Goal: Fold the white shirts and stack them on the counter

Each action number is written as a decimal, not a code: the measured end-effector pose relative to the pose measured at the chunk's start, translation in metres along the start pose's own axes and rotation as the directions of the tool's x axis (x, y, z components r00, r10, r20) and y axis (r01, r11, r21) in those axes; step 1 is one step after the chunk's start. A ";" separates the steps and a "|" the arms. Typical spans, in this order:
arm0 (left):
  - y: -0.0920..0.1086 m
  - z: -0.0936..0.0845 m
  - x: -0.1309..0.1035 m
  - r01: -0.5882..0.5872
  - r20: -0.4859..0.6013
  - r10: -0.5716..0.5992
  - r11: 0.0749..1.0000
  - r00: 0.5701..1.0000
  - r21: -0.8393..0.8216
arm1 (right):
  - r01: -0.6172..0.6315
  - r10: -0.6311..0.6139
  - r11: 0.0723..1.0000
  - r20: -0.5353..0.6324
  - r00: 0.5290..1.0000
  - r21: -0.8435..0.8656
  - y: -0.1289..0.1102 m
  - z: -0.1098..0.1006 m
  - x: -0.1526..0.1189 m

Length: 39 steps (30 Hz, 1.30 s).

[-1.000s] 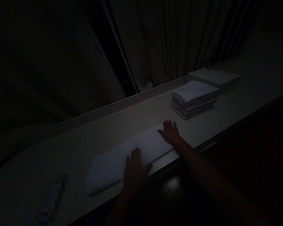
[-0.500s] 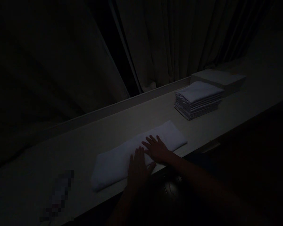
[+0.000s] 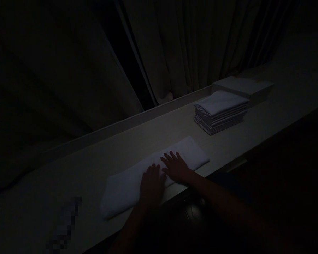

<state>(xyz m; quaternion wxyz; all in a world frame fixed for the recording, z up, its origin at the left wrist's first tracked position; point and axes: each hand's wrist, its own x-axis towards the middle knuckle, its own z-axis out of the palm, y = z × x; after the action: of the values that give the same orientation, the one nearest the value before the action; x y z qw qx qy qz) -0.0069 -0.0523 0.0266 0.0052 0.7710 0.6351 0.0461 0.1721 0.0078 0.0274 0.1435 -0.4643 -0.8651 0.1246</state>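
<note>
A long folded white cloth point(image 3: 127, 190) lies flat on the pale table point(image 3: 137, 143) near its front edge. My left hand point(image 3: 151, 183) rests on the middle of the cloth, fingers extended, thumb hidden or too dark to make out. Just to its right, my right hand point(image 3: 175, 166) lies palm down on the same cloth with its fingers spread. Farther back to the right stands a neat stack of folded white cloths point(image 3: 221, 111).
Behind the stack is a pale box point(image 3: 242, 86). A raised ledge point(image 3: 148, 114) runs along the table's back, with dark curtains point(image 3: 175, 49) beyond it. A blurred, pixelated object point(image 3: 65, 225) lies at the lower left. The scene is very dim.
My left hand has shifted slightly left across the cloth, and its thumb no longer shows apart. My right hand stays nearly in place. The view has moved a little.
</note>
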 end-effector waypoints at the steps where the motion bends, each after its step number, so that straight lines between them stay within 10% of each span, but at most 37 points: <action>1: -0.003 -0.002 0.009 -0.006 0.002 0.006 1.000 1.000 0.020 | -0.001 0.001 1.000 -0.006 1.000 -0.001 0.000 0.000 0.000; 7: -0.015 0.001 0.044 0.073 -0.030 -0.070 0.994 0.997 0.079 | 0.009 -0.010 1.000 -0.069 0.998 -0.004 0.000 -0.002 -0.005; 29: -0.043 0.000 0.054 0.115 0.000 -0.115 0.988 0.993 0.108 | 0.057 -0.058 0.998 -0.060 0.996 -0.022 -0.007 -0.007 0.000; 39: -0.014 -0.002 -0.030 0.027 -0.088 -0.013 0.988 0.996 0.154 | 0.202 -0.202 0.979 -0.007 0.979 0.007 -0.026 0.009 -0.002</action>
<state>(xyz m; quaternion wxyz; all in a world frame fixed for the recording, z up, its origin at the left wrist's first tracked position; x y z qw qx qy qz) -0.0267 -0.0792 0.0260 -0.0821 0.7599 0.6441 0.0299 0.1497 -0.0087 0.0276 0.1597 -0.3737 -0.9069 0.1113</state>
